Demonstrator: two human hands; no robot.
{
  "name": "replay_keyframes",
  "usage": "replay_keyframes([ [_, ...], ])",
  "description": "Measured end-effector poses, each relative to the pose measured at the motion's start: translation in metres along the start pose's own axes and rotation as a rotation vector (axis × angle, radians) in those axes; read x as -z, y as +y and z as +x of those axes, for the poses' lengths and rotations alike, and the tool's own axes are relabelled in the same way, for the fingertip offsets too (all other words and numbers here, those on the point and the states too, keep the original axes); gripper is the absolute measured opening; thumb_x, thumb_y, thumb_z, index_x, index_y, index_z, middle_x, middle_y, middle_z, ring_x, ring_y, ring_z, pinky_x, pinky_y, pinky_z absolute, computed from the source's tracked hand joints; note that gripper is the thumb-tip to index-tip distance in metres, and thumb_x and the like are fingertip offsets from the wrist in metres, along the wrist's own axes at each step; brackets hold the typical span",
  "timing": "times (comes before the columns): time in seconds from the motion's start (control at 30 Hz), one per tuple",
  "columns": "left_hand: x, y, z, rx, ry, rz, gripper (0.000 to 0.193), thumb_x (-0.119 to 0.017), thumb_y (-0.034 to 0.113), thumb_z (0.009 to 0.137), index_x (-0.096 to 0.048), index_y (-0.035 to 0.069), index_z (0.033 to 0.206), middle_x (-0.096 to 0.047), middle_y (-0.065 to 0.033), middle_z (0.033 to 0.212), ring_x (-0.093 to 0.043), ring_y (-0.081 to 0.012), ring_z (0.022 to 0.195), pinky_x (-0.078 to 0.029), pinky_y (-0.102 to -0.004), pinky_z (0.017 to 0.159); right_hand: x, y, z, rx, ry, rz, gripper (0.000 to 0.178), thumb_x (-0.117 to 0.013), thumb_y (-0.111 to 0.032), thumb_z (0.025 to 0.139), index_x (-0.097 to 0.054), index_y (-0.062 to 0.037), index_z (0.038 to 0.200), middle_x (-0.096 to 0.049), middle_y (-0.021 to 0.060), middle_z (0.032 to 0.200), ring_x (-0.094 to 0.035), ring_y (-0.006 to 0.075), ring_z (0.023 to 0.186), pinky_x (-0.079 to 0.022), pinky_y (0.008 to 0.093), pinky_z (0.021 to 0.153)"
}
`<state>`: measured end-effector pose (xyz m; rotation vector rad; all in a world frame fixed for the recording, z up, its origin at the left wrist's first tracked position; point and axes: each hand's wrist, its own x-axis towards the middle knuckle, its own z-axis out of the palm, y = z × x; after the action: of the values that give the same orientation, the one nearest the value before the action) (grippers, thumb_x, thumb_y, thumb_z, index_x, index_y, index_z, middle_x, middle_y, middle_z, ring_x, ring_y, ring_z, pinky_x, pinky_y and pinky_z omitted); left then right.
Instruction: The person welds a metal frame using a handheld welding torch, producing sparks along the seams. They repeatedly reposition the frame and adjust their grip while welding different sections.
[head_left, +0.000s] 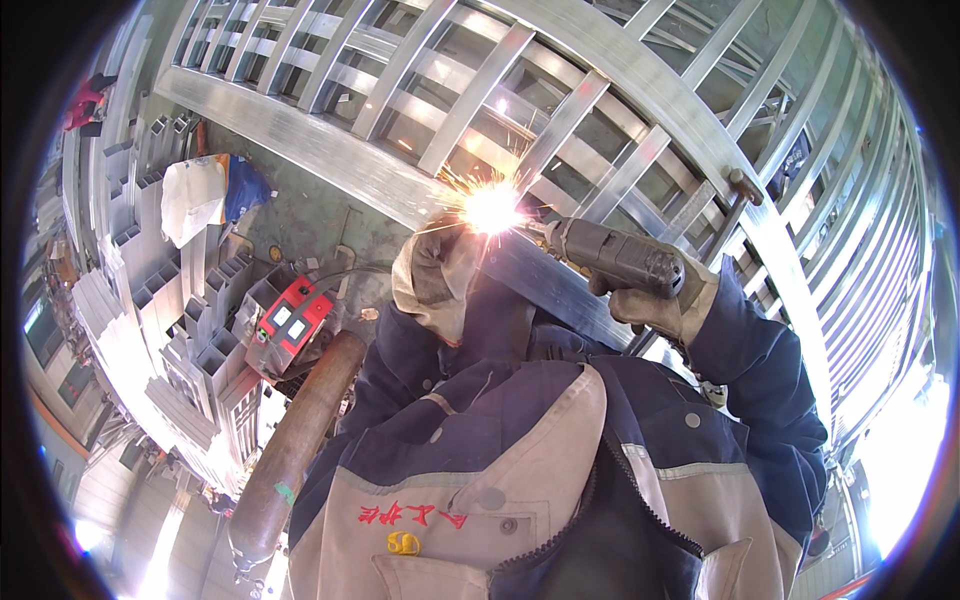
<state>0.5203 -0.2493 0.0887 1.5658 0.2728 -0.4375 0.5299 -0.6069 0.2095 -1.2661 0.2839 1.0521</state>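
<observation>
Wearing a thick glove, my right hand [665, 305] is wrapped round the grip of a dark handheld welding torch [615, 255], its nozzle pointing left. At the nozzle's tip a white glare with orange sparks covers the lower rail of a silver metal frame [330, 165], built from square tubes with crossbars. Close beside the glare, my gloved left hand [435, 275] is curled against the rail. Glare and glove hide its fingertips and anything between them.
A hammer [743, 186] lies on the frame's curved right rail. To the left are a red machine [295, 318] with a cable, a brown gas cylinder [300, 445], stacked square tubes [150, 370], and a white cloth [193, 200] beside a blue one [245, 190].
</observation>
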Motion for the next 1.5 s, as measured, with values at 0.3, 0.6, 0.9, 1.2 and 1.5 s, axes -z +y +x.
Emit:
replay_keyframes([
  [0.3, 0.001, -0.001, 0.004, -0.036, -0.048, -0.108, 0.031, -0.077, 0.01, 0.114, -0.075, -0.003, 0.142, -0.081, -0.004, 0.117, -0.074, -0.01, 0.101, -0.06, -0.0272, 0.086, 0.006, 0.016, 0.002, 0.024, -0.025, 0.02, 0.06, -0.08, -0.008, 0.104, -0.066, -0.0063, 0.163, -0.078, 0.0037, 0.128, -0.07, 0.0102, 0.109, -0.061, 0.0316, 0.096],
  [0.6, 0.007, 0.007, 0.0, 0.0, -0.081, 0.072, 0.024, -0.077, 0.01, 0.115, -0.077, -0.001, 0.136, -0.077, 0.0007, 0.111, -0.069, -0.0066, 0.095, -0.058, -0.0262, 0.086, 0.006, 0.022, -0.001, 0.036, -0.013, 0.076, 0.063, -0.082, -0.008, 0.104, -0.065, -0.0056, 0.165, -0.078, 0.0056, 0.131, -0.07, 0.0108, 0.11, -0.061, 0.0306, 0.093],
  [0.9, 0.008, -0.011, 0.002, -0.021, -0.017, -0.009, 0.028, -0.077, 0.015, 0.115, -0.077, -0.002, 0.138, -0.08, -0.0006, 0.113, -0.071, -0.0073, 0.097, -0.059, -0.0253, 0.086, 0.0, 0.018, -0.032, -0.018, 0.156, -0.14, 0.055, -0.081, -0.01, 0.104, -0.072, -0.008, 0.157, -0.08, 0.0017, 0.131, -0.07, 0.0088, 0.111, -0.062, 0.0309, 0.098],
  [1.2, -0.037, 0.039, 0.007, -0.191, -0.16, 0.381, 0.04, -0.091, 0.026, 0.104, -0.08, 0.002, 0.133, -0.083, -0.0116, 0.105, -0.079, -0.0206, 0.094, -0.064, -0.0347, 0.087, -0.022, 0.015, -0.078, 0.281, 0.569, 0.061, 0.067, -0.087, -0.02, 0.107, -0.062, -0.0088, 0.168, -0.08, 0.0014, 0.134, -0.068, 0.0066, 0.104, -0.06, 0.0302, 0.095],
  [1.5, -0.13, 0.091, 0.065, -0.215, -0.769, 1.065, 0.042, -0.075, 0.035, 0.115, -0.074, -0.005, 0.127, -0.081, -0.0256, 0.121, -0.082, -0.0363, 0.111, -0.064, -0.0438, 0.1, -0.014, 0.04, -0.07, 0.313, 0.853, -0.282, 0.073, -0.076, -0.027, 0.107, -0.053, -0.0083, 0.173, -0.075, 0.0028, 0.124, -0.073, 0.0107, 0.099, -0.063, 0.0297, 0.095],
])
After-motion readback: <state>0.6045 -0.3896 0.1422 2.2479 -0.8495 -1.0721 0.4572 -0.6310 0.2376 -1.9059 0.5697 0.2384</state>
